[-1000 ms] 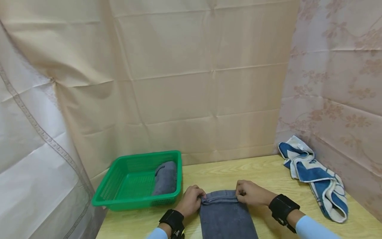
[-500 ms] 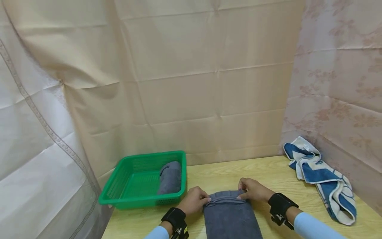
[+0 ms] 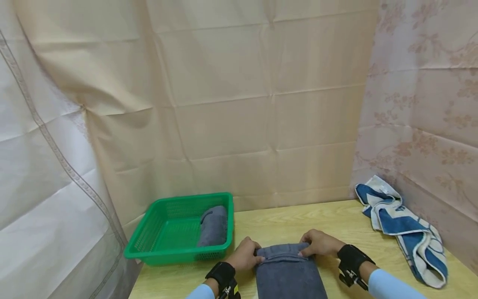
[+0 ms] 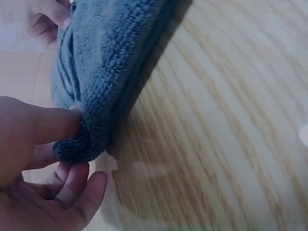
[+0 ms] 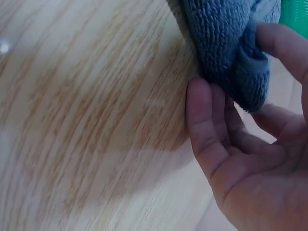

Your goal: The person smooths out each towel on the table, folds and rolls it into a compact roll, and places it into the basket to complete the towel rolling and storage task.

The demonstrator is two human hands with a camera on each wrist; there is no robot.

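Observation:
A grey towel (image 3: 289, 279) lies lengthwise on the table, its far end folded over in a narrow band. My left hand (image 3: 244, 256) pinches the left corner of that fold; in the left wrist view the thumb presses on top, with fingers below the terry cloth (image 4: 115, 62). At the opposite corner my right hand (image 3: 319, 244) pinches the fold between thumb and fingers. The right wrist view shows the towel's corner (image 5: 231, 53) between the thumb and the curled fingers (image 5: 199, 98). The towel's near end runs out of the head view.
Left of the towel stands a green plastic basket (image 3: 175, 253) with a rolled grey towel (image 3: 213, 226) at its right side. A crumpled blue-and-white towel (image 3: 405, 226) lies at the table's right. Hanging cloths (image 3: 224, 104) enclose the back and sides of the wooden table (image 3: 336, 211).
Both hands stay at the fold's corners; their fingers have shifted slightly, and the folded band looks a little flatter. The head view has shifted a little.

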